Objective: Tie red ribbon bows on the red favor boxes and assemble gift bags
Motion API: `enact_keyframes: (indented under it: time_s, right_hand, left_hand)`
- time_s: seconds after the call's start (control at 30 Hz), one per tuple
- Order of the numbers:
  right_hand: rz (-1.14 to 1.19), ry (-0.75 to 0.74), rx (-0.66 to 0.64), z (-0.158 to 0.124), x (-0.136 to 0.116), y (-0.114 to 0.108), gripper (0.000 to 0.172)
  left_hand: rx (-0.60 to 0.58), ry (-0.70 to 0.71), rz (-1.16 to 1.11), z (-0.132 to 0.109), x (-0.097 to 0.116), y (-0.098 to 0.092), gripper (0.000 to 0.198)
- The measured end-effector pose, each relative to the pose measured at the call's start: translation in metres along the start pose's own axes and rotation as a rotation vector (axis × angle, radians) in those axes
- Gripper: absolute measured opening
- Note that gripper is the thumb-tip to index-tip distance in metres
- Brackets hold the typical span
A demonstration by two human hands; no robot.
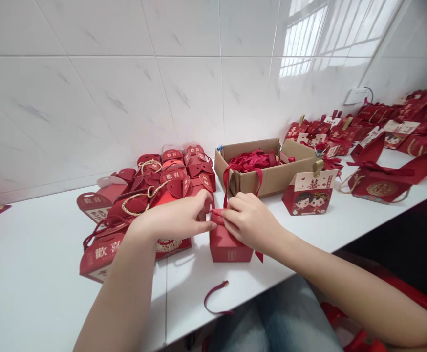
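A small red gift box (231, 252) stands on the white table before me, a red ribbon (261, 181) running over its top and hanging down its right side. My right hand (248, 220) pinches the ribbon at the box's top. At the box's upper left edge, my left hand (193, 215) has its thumb and curled fingers on the box; its fingertips are partly hidden. A short dark red strap (213, 298) with a small gold-coloured end lies near the table's front edge.
Several red gift boxes (167, 195), some with rope handles, crowd the left. Behind, an open cardboard box (272, 178) holds red ribbons (252, 160). To its right stands a box with cartoon figures (310, 195) and a ribboned red box (378, 186). More boxes line the tiled wall (187, 98).
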State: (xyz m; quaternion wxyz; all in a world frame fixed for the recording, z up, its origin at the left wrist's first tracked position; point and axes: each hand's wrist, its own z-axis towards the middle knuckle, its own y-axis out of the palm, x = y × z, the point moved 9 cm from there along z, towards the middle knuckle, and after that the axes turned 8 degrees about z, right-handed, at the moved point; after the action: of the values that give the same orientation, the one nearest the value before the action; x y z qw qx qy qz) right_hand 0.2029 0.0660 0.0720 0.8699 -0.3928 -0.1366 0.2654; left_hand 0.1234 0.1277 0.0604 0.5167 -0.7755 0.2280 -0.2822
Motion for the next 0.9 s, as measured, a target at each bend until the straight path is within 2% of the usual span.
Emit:
enact_keyframes:
  time_s: [0.23,0.43,0.63,0.9]
  right_hand:
    - [-0.013,-0.099,0.059,-0.003,-0.011,-0.003,0.022]
    - [-0.022,-0.099,0.097,-0.004,-0.011,-0.007,0.021]
    - [-0.033,-0.094,0.100,-0.007,-0.011,-0.009,0.023]
    - [-0.046,-0.075,0.085,-0.010,-0.009,-0.009,0.025]
  left_hand:
    - [0.019,-0.039,0.028,-0.001,-0.004,-0.005,0.035]
    - [0.086,-0.082,-0.002,0.002,-0.001,-0.012,0.025]
    - [0.039,-0.064,-0.045,0.007,0.008,-0.006,0.025]
    - [0.101,-0.007,0.022,0.012,0.013,-0.008,0.016]
